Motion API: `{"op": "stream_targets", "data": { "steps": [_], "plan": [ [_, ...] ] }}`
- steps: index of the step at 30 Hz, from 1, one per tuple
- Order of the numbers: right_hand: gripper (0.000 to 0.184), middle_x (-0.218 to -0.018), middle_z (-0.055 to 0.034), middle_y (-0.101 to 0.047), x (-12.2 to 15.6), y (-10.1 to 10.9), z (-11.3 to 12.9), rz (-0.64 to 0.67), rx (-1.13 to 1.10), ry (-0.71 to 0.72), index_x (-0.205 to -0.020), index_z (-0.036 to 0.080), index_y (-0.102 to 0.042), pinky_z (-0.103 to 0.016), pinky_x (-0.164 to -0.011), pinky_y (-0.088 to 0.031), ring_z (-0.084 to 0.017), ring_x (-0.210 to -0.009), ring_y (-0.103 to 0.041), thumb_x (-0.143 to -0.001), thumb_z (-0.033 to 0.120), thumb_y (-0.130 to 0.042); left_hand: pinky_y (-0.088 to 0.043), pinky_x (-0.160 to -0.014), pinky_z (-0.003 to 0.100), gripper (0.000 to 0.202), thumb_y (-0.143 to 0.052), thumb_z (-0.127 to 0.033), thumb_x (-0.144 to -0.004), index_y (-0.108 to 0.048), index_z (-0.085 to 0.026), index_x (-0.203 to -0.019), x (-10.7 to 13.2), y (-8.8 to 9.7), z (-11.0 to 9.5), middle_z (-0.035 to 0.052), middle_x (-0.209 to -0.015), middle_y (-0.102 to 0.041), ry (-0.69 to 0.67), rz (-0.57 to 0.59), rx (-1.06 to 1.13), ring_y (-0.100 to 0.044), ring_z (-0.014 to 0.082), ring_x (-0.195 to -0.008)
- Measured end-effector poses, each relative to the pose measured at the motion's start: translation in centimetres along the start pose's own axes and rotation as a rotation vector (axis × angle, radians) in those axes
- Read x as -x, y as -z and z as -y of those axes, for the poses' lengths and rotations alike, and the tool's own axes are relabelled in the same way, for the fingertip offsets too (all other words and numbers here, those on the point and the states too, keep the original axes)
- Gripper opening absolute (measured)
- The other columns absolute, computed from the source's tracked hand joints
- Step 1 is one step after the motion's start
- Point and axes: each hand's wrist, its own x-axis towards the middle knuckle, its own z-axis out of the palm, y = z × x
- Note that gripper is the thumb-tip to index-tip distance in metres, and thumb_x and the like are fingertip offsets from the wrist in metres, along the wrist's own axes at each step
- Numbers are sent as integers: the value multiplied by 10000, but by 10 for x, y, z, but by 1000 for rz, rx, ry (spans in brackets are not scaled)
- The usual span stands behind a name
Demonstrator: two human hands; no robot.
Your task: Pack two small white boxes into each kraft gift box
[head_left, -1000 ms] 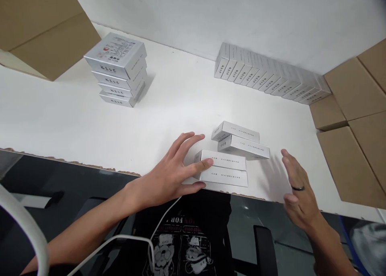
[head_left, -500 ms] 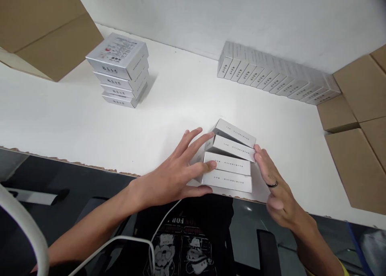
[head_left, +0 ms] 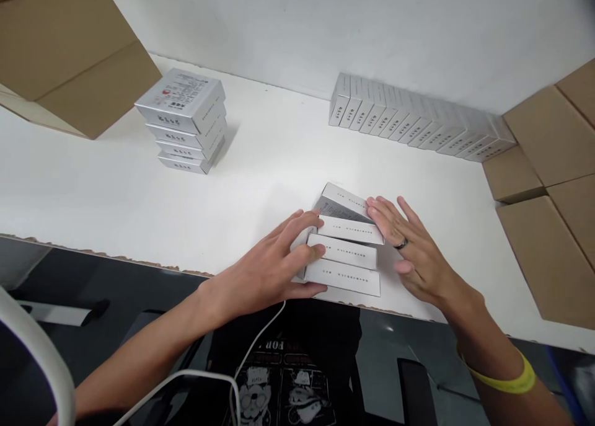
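Several small white boxes (head_left: 344, 250) stand on their edges in a short row near the table's front edge. My left hand (head_left: 274, 258) is curled around their left ends, with fingertips on the tops and one digit along the near side. The farthest box (head_left: 341, 198) of the row leans at an angle, leaving a wedge-shaped gap at its left. My right hand (head_left: 404, 246), wearing a ring, has its fingers stretched out. Its fingertips touch the right end of that angled box, and the thumb is held apart.
A stack of silver-white boxes (head_left: 181, 119) is at the back left beside a large cardboard carton (head_left: 88, 66). Along the wall runs a long row of similar boxes (head_left: 413, 116). More brown cartons (head_left: 548, 246) stand on the right. A white cable (head_left: 260, 333) hangs below the table edge (head_left: 116, 255).
My right hand has moved left and away from me, onto the far box's end. The second-farthest box has straightened toward the nearer ones. My left hand's fingers have closed in more.
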Motion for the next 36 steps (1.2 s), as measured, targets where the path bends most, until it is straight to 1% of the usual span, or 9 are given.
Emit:
{"op": "stream_targets", "data": {
  "steps": [4, 7, 10, 14, 18, 22, 25, 31, 36],
  "plan": [
    [724, -1693, -60, -351, 9, -3, 2, -52, -8, -29, -1691, 276, -162, -602, -1346, -175, -271, -1579, -333, -1078, 660, -135, -674, -969, 523, 358, -679, -342, -1014, -425, -206, -1227, 1, 1, 0, 270, -1544, -421, 31, 10, 19, -552, 364, -1411],
    [726, -1701, -74, -329, 28, -6, 1, -94, -18, -45, -1690, 239, -189, -567, -1349, -173, -277, -1585, -318, -1088, 644, -158, -640, -996, 555, 394, -731, -328, -982, -435, -210, -1213, -1, 2, 1, 284, -1633, -374, 14, 35, -1, -546, 375, -1423],
    [743, -1699, -99, -328, 54, -12, -4, -80, -10, -73, -1683, 211, -230, -570, -1342, -184, -290, -1592, -297, -1087, 649, -154, -587, -1047, 572, 420, -778, -357, -952, -461, -211, -1185, -4, 4, 2, 259, -1598, -467, -1, 49, -29, -524, 380, -1450],
    [687, -1578, -85, -526, 78, -4, -10, -26, 75, -89, -1650, 233, -341, -574, -1340, -183, -271, -1539, -408, -1103, 614, -176, -572, -1044, 542, 438, -802, -359, -933, -457, -204, -1154, -8, 7, 1, 260, -1545, -505, 13, 46, -29, -572, 364, -1390],
    [679, -1594, -48, -513, 55, 20, -4, -266, 93, -161, -1629, 308, -395, -604, -1301, -294, -290, -1496, -472, -1091, 618, -120, -611, -1023, 510, 478, -823, -335, -904, -433, -205, -1148, -10, 6, 0, 254, -1541, -460, 46, 81, 30, -567, 351, -1366],
    [725, -1749, -21, -207, 3, 23, 4, -165, 110, -24, -1697, 310, -157, -584, -1329, -237, -301, -1607, -254, -1072, 677, -186, -635, -1007, 512, 520, -830, -316, -887, -422, -193, -1185, -8, 3, 1, 258, -1532, -421, 62, 103, 39, -547, 369, -1369],
    [767, -1755, -43, -171, -21, 13, 4, -67, 108, 41, -1702, 284, -78, -570, -1333, -240, -283, -1625, -198, -1065, 694, -197, -627, -1031, 527, 507, -813, -333, -900, -416, -194, -1184, -8, 1, 1, 256, -1525, -412, 56, 101, 29, -537, 366, -1366],
    [755, -1700, -112, -334, -6, 7, 2, -106, 103, 33, -1693, 204, -188, -544, -1310, -284, -285, -1584, -322, -1084, 650, -188, -644, -1016, 532, 548, -807, -331, -897, -476, -202, -1315, -11, 1, 1, 215, -1515, -384, 58, 131, 26, -542, 356, -1314],
    [721, -1729, -82, -269, 15, 10, 1, -143, 27, -16, -1694, 211, -183, -528, -1301, -309, -291, -1590, -308, -1099, 618, -208, -634, -1020, 551, 724, -840, -297, -877, -465, -232, -1493, -16, 4, 1, 244, -1604, -266, 32, 176, 16, -496, 418, -1402]
  ]
}}
